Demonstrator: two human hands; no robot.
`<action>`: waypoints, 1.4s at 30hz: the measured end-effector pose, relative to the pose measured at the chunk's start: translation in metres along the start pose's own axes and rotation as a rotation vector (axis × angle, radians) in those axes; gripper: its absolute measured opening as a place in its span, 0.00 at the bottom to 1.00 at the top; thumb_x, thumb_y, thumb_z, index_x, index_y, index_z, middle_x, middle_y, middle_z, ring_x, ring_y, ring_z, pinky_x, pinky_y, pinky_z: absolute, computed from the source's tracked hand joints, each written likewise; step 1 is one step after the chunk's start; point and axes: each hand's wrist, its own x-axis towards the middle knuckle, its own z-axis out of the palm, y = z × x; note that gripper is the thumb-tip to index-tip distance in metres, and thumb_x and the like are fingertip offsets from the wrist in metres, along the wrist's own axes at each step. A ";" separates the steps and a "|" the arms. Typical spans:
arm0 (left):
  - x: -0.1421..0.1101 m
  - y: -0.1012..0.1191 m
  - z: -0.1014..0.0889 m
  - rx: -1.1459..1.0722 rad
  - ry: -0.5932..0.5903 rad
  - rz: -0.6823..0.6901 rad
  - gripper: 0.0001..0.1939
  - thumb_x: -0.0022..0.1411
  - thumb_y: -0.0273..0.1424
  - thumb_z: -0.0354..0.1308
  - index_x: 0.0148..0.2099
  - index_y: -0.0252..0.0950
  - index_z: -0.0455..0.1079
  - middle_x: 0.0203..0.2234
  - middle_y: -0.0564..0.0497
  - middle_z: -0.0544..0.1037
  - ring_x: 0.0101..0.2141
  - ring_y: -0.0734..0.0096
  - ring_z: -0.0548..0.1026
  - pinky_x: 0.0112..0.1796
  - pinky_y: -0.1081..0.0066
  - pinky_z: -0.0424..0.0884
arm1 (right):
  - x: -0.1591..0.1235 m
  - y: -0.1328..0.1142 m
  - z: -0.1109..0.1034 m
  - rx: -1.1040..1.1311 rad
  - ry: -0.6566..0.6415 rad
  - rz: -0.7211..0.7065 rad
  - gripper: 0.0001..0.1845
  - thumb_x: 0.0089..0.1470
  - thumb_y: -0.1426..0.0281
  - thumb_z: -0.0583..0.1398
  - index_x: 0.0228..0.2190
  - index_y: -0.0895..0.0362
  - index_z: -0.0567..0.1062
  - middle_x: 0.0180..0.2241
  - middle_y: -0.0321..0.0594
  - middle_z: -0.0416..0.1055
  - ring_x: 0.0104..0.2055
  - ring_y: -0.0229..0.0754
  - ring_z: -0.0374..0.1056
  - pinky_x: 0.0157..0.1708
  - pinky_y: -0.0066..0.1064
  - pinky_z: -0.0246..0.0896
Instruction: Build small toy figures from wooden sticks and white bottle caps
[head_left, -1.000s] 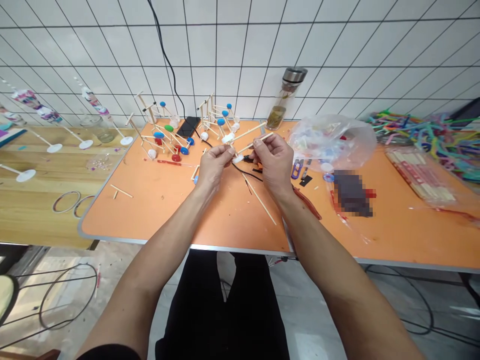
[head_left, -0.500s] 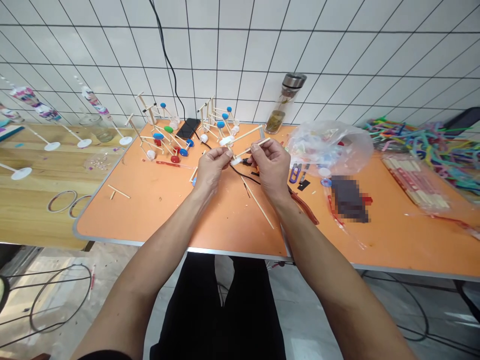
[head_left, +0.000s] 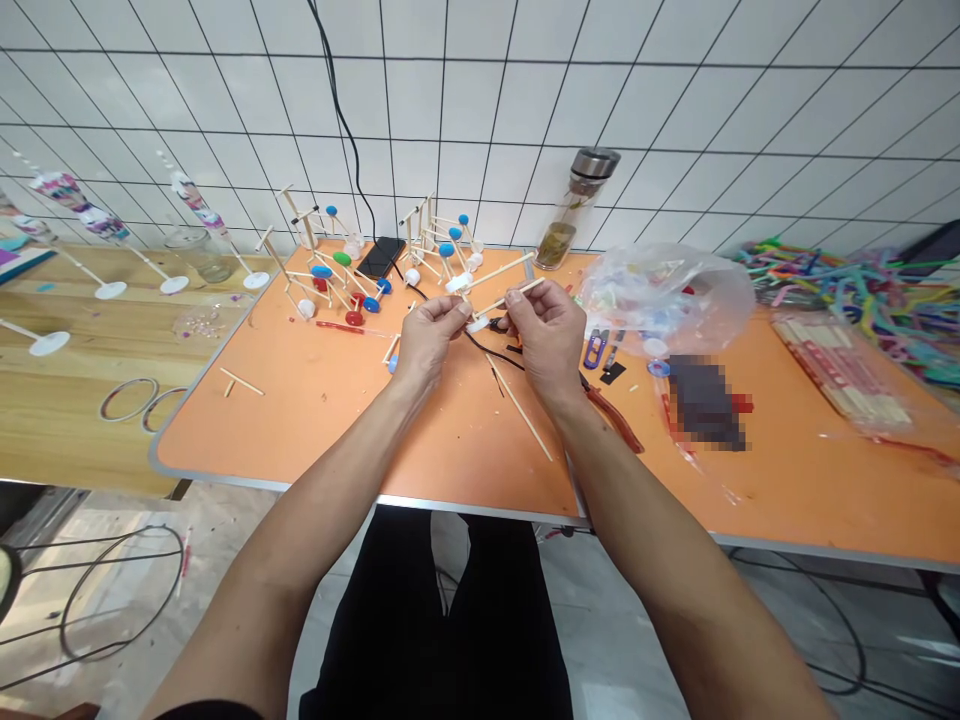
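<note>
Over the orange table, my left hand (head_left: pixel 424 342) is closed in a pinch on a small assembly of pale wooden sticks with white wheel-like caps. One white cap (head_left: pixel 457 284) sits just above my fingertips, and a second white cap (head_left: pixel 478 324) is just right of them. A long wooden stick (head_left: pixel 504 268) slants up and right from the upper cap. My right hand (head_left: pixel 551 335) pinches another wooden stick (head_left: pixel 532 286), whose left part runs toward the lower cap. My fingers partly hide the joints. Below lies a loose stick (head_left: pixel 527 418).
Stick models with coloured wheels (head_left: pixel 341 258) stand at the back left near a phone (head_left: pixel 382 258). Behind my right hand are a glass bottle (head_left: pixel 559 243) and a plastic bag (head_left: pixel 667 300). Red-handled pliers (head_left: pixel 616 420) and purple snips (head_left: pixel 596 349) lie beside my right forearm.
The whole view has shifted slightly, so everything sits a little farther right. Both hands keep the same hold, with hardly any motion against the table.
</note>
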 end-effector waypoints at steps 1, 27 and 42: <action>0.000 0.000 0.000 -0.002 -0.002 0.002 0.11 0.59 0.32 0.79 0.32 0.35 0.81 0.26 0.53 0.80 0.29 0.77 0.74 0.35 0.74 0.68 | 0.000 0.000 0.000 0.005 0.000 -0.004 0.22 0.59 0.47 0.74 0.32 0.50 0.77 0.29 0.32 0.76 0.28 0.37 0.73 0.28 0.30 0.72; 0.000 0.003 0.002 0.008 0.016 0.022 0.10 0.59 0.31 0.79 0.31 0.36 0.81 0.25 0.54 0.79 0.28 0.76 0.72 0.36 0.72 0.69 | 0.000 0.005 -0.002 -0.002 -0.021 0.034 0.28 0.56 0.40 0.74 0.33 0.51 0.77 0.32 0.34 0.78 0.27 0.36 0.74 0.27 0.28 0.71; 0.000 0.001 0.002 0.029 0.104 0.009 0.07 0.61 0.28 0.77 0.34 0.35 0.82 0.27 0.52 0.83 0.30 0.73 0.78 0.40 0.71 0.74 | -0.003 0.000 0.001 0.012 -0.018 0.019 0.27 0.55 0.42 0.75 0.33 0.51 0.79 0.32 0.35 0.81 0.28 0.36 0.74 0.31 0.29 0.77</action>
